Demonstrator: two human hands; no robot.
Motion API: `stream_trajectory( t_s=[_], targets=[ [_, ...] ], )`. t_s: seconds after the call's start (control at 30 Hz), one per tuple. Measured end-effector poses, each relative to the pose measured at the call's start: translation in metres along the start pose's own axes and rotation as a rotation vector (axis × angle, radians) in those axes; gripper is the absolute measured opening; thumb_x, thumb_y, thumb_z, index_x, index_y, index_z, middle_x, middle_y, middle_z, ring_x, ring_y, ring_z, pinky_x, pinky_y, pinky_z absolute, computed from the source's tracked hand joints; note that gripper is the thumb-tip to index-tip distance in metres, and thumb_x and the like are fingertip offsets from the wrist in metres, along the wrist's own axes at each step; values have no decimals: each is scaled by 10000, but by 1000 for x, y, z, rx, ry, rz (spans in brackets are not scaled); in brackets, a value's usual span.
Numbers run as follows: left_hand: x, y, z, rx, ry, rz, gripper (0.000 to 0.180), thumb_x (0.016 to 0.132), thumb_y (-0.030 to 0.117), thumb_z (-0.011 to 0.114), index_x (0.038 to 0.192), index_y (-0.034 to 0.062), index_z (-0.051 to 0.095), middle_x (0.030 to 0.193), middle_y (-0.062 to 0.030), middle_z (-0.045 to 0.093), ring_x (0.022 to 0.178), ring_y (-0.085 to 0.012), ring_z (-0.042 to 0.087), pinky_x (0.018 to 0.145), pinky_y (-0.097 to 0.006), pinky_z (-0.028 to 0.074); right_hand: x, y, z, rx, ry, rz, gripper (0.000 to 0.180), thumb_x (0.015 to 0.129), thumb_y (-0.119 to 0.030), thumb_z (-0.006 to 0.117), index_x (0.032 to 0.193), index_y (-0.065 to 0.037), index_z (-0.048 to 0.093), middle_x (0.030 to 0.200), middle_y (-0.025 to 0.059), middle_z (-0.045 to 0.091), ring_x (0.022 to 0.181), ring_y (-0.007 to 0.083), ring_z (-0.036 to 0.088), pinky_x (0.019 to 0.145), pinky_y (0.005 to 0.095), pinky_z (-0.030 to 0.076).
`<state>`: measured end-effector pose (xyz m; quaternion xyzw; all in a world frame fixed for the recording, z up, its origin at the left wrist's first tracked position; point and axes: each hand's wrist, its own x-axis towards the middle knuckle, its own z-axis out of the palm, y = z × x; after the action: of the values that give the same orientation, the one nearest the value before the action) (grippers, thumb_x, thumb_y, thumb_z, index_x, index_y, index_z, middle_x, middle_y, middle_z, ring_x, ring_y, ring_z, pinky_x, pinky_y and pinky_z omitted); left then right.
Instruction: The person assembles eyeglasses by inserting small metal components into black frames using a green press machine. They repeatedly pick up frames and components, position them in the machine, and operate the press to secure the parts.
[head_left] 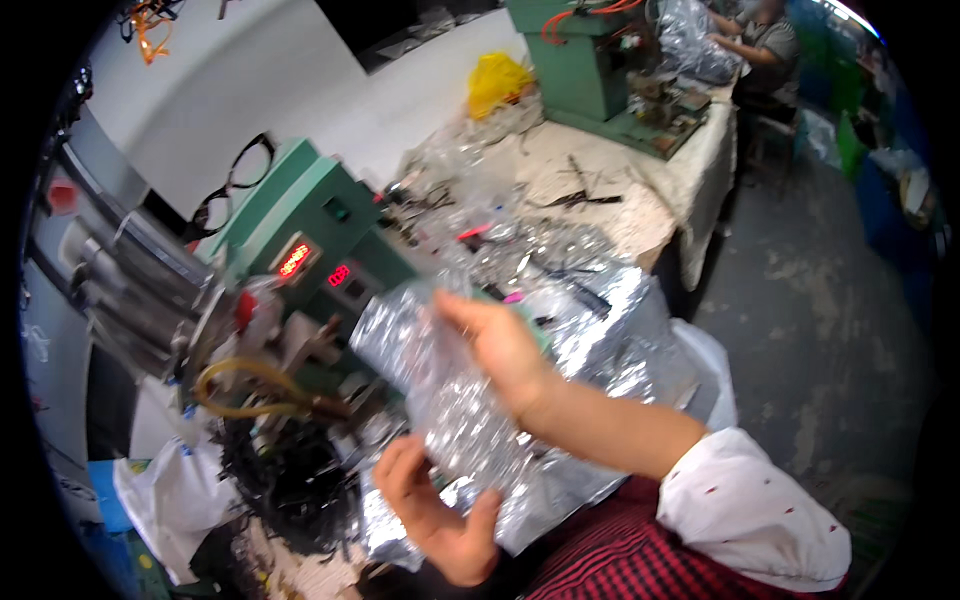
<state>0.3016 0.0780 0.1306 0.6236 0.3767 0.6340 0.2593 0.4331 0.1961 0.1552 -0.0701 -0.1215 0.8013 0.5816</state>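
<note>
A crinkled clear plastic bag (pixel 450 400) hangs between my two hands over the bench. My right hand (pixel 500 345) grips its upper part, fingers wrapped over the top edge. My left hand (pixel 440 520) holds its lower end from below, thumb and fingers curled around the film. What the bag contains cannot be made out. Behind it lies a heap of more clear plastic bags (pixel 610 320) with small dark parts inside.
A green machine (pixel 310 230) with red number displays stands at the left, a pair of black spectacle frames (pixel 235 185) on top. Black parts (pixel 290 480) pile below it. Another person (pixel 760 45) works at a far green machine (pixel 580 55). Grey floor (pixel 830 300) lies at right.
</note>
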Motion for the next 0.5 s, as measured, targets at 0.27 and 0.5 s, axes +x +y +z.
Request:
stream_trajectory(
  t_s=[0.27, 0.5],
  targets=[
    [-18, -23, -10, -66, -138, -347, 783, 720, 272, 885, 1332, 33, 458, 1336, -105, 461, 1245, -238, 496, 1079, -391, 386, -20, 17, -51, -268, 223, -140, 284, 1070, -251, 466, 941, -44, 612, 917, 83, 668, 798, 204, 659, 762, 350, 554],
    [-6, -41, 10, -99, -198, -336, 758, 648, 52, 925, 1269, 41, 491, 1316, -119, 441, 1221, -235, 506, 1045, -389, 432, -13, -1, -65, 30, 127, -9, 308, 1065, -326, 477, 986, -59, 608, 899, 85, 656, 788, 200, 640, 730, 347, 536]
  ],
)
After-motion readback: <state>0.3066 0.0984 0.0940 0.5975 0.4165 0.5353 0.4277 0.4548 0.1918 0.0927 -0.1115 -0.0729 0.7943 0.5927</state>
